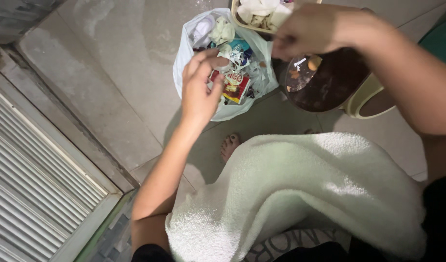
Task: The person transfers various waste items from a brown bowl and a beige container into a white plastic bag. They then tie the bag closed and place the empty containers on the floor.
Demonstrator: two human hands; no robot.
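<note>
My left hand (199,90) hovers over an open white plastic bag (186,53) full of crumpled tissues and wrappers, thumb and fingers pinched near a small pale scrap; whether it grips it is unclear. My right hand (308,30) reaches across above the bag's right edge, fingers curled together, beside a beige bin (238,20) holding white paper. A dark brown round lid (329,82) with food scraps on it lies just under my right wrist.
A pale green towel (305,189) covers my lap, with a bare foot (229,145) showing on the tiled floor. A slatted door panel (33,194) and its raised sill run along the left. A cream-rimmed container (363,99) sits beside the lid.
</note>
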